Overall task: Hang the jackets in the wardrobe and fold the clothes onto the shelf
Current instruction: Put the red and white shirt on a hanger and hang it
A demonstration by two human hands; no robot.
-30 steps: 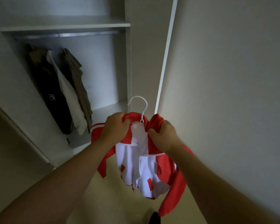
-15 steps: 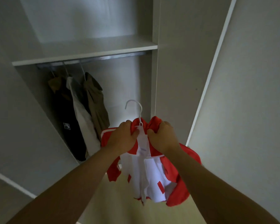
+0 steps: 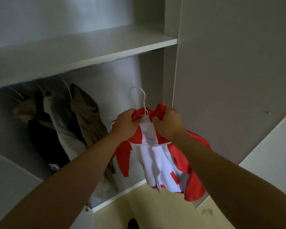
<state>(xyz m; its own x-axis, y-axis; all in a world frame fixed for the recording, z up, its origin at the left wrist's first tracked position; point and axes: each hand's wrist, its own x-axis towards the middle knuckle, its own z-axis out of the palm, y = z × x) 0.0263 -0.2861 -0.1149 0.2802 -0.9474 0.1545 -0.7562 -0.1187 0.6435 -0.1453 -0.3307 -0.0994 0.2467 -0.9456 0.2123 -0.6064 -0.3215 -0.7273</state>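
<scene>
Inside a grey wardrobe [image 3: 238, 63], three jackets [image 3: 82, 123] hang at left while left hand [image 3: 125, 123] and right hand [image 3: 168, 123] grip a red-and-white jacket [image 3: 157, 156] on its hanger [image 3: 139, 98], not yet hung, folding apparently still ahead.

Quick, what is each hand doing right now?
Left hand: closed, gripping the red and white jacket at its collar.
Right hand: closed, gripping the same jacket on the collar's other side.

Left hand [image 3: 125, 123] and right hand [image 3: 168, 123] each grip the collar of a red-and-white jacket [image 3: 157, 156] on a white hanger [image 3: 139, 98], before the wardrobe [image 3: 89, 50]. Three garments [image 3: 69, 126] hang inside.
</scene>
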